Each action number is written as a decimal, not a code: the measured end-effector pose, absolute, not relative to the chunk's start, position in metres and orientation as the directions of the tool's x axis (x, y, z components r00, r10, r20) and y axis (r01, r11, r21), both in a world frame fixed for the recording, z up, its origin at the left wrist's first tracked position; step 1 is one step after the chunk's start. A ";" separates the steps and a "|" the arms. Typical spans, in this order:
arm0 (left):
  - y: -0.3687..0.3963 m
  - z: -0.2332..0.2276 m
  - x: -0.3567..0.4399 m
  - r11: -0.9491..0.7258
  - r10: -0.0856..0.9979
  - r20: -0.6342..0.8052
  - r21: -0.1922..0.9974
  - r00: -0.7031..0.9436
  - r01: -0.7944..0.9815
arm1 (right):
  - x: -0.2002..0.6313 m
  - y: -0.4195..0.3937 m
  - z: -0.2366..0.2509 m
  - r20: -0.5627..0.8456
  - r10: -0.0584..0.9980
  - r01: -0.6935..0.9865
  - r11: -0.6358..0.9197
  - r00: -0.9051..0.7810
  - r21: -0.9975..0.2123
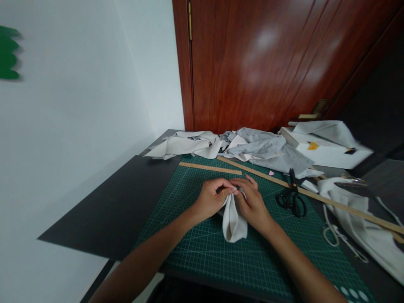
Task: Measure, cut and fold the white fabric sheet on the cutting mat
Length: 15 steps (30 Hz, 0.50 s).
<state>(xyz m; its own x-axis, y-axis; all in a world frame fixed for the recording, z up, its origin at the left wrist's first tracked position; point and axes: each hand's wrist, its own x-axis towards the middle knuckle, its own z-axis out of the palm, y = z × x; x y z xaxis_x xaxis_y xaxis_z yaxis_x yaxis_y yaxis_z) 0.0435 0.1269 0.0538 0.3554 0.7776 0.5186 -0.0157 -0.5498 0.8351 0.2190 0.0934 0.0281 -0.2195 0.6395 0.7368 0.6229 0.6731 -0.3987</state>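
A small piece of pale grey cloth (234, 225) hangs in folds below my fingertips, over a green cutting mat (195, 248). My left hand (212, 198) pinches its gathered top edge from the left. From the other side my right hand (251, 200) pinches the same spot, thumb and index finger meeting the left ones. The lower end of the cloth falls open in a loop. What lies right between the fingertips is too small to make out.
A short wooden ruler (210, 168) and a long wooden ruler (271, 179) lie beyond my hands. Black scissors (292, 198) rest at the right, near looped white cord (331, 235). Fabric scraps (192, 145) and a white box (334, 149) line the back, before a wooden door (246, 63).
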 end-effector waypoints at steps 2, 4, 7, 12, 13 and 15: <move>0.126 0.056 0.042 -0.553 0.773 0.518 0.833 0.365 -0.009 | 0.219 0.092 0.028 0.737 0.644 0.618 0.670 -0.207 -0.412; 0.124 0.058 0.041 -0.555 0.770 0.514 0.832 0.378 -0.001 | 0.218 0.091 0.029 0.742 0.642 0.613 0.669 -0.194 -0.420; 0.122 0.060 0.041 -0.564 0.774 0.516 0.825 0.365 0.030 | 0.217 0.089 0.031 0.743 0.653 0.614 0.650 -0.148 -0.449; 0.122 0.058 0.041 -0.634 0.746 0.575 0.768 0.336 0.090 | 0.217 0.090 0.032 0.704 0.704 0.636 0.588 -0.098 -0.500; 0.122 0.057 0.041 -0.658 0.730 0.597 0.745 0.333 0.107 | 0.217 0.090 0.031 0.693 0.714 0.635 0.583 -0.102 -0.507; 0.122 0.055 0.041 -0.702 0.698 0.633 0.698 0.336 0.143 | 0.218 0.090 0.031 0.668 0.734 0.617 0.585 -0.125 -0.527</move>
